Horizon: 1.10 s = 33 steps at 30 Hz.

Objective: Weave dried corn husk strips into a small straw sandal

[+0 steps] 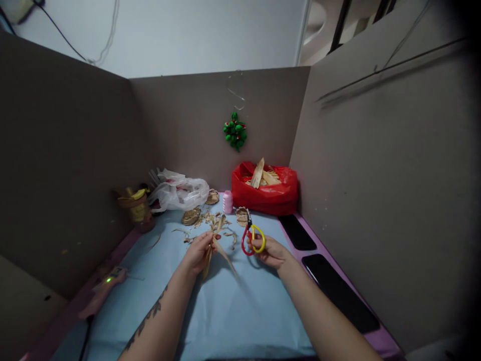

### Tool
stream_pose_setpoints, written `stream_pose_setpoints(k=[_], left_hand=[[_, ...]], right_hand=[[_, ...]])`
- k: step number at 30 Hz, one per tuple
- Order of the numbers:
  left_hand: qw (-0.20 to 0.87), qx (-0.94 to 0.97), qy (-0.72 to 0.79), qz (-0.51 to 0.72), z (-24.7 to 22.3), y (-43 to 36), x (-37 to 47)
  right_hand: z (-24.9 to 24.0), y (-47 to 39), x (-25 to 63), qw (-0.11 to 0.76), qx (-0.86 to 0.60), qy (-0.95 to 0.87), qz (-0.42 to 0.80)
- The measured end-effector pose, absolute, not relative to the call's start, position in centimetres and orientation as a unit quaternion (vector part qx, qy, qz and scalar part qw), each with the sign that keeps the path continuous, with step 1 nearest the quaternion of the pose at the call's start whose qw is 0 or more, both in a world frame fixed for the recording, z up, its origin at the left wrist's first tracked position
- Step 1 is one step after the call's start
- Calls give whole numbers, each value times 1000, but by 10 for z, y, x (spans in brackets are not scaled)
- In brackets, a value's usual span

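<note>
So the left hand [198, 251] has its fingers pinched pretty much closed on a few dried husk strips [224, 255], holding them just above the blue cloth [240, 311], right by a mess of husk scraps [210, 218]. The right hand's [272, 251] fingers are curled around the red and yellow handles of some scissors [250, 224], blades pointing away toward the red bag [263, 201], well, more or less, and apart from the strips.
</note>
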State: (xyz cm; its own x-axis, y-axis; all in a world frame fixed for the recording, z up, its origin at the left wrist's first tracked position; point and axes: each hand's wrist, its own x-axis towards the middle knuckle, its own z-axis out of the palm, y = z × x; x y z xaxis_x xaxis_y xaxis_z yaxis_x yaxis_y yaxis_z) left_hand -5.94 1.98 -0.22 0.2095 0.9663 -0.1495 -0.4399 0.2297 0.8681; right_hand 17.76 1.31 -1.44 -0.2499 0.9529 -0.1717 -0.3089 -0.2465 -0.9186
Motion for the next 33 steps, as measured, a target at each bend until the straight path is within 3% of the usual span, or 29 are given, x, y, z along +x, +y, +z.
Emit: stream_pose_setpoints(k=[3, 13, 22, 33], left_hand=[[702, 350, 353, 510, -2, 18, -59], [690, 360, 338, 529, -9, 25, -56], [670, 377, 349, 536, -4, 22, -56], [635, 468, 385, 479, -8, 17, -49]], right_hand=[[-14, 7, 165, 458, -374, -424, 686], [-21, 8, 154, 418, -459, -600, 504], [-24, 13, 168, 307, -592, -718, 199], [-28, 6, 167, 232, -564, -761, 222]])
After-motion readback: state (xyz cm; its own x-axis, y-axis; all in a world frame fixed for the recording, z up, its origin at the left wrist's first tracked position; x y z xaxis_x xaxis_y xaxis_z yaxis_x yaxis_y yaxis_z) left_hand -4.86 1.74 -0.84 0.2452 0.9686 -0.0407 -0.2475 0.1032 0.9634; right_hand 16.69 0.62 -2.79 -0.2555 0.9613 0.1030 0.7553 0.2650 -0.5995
